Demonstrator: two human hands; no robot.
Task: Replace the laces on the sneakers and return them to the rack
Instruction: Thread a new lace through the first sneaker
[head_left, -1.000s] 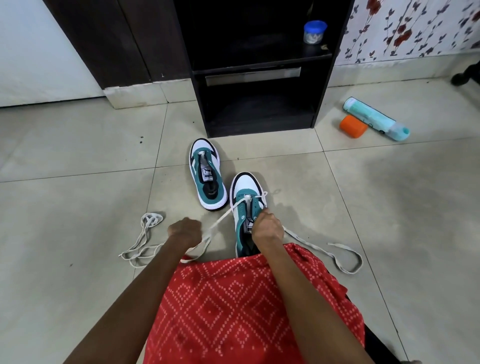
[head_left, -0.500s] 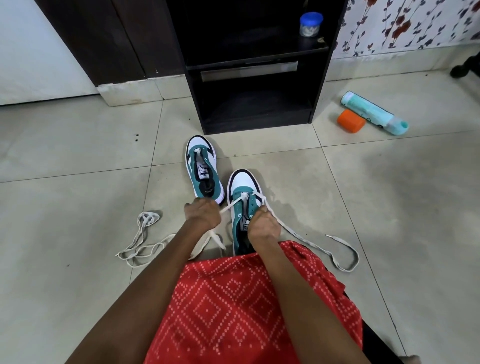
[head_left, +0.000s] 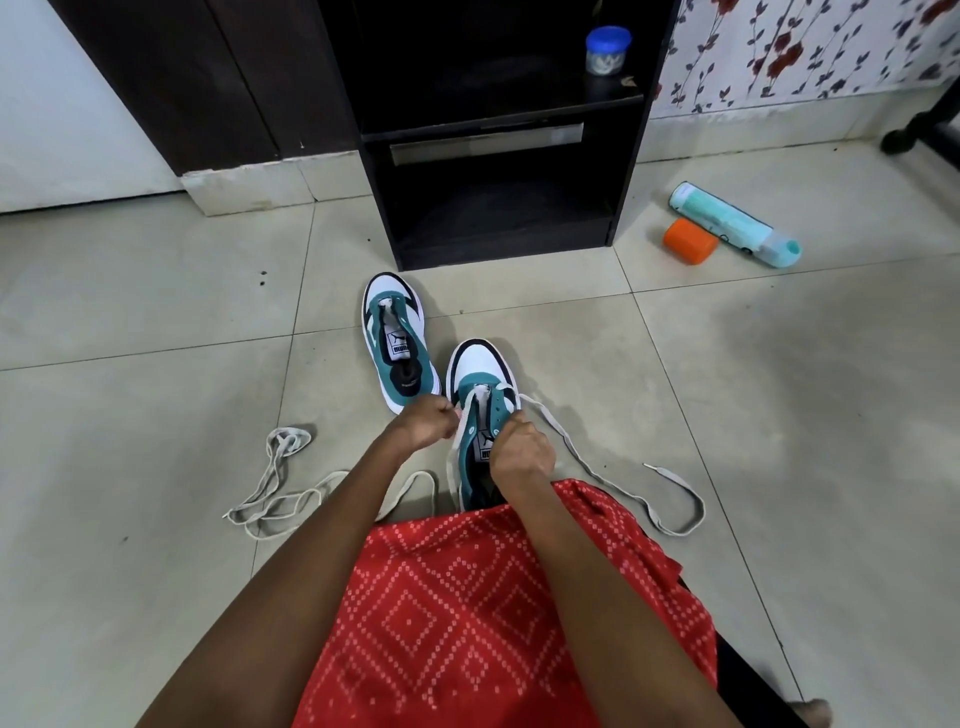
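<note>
While a red patterned cloth (head_left: 493, 597) covers the lap of the person, both hands are at the near sneaker (head_left: 480, 371). It stands on the tiled floor (head_left: 156, 312) just in front of the cloth, with its white toe pointing to the rack (head_left: 628, 156). The left hand (head_left: 423, 428) is at the left edge of this sneaker, its fingers curled tight and pinching one part of the white lace (head_left: 587, 457) that comes out of the front eyelets. The right hand (head_left: 522, 457) lies on the tongue area with fingers curled around the upper of the near sneaker; if it holds also the lace, I cannot tell. The other part of the lace runs to the right, makes a loop on the floor and ends with a free tip. A second sneaker (head_left: 395, 338) stands just beside, a little farther and to the left. One loose lace (head_left: 280, 483) lies in a heap at the left, partly hidden by the left forearm. The rack is black with open shelves, and a small jar (head_left: 607, 49) with a blue lid stands on the upper one. At the right of the rack a teal bottle (head_left: 727, 221) lies on its side, an orange cup (head_left: 690, 241) just beside it
</note>
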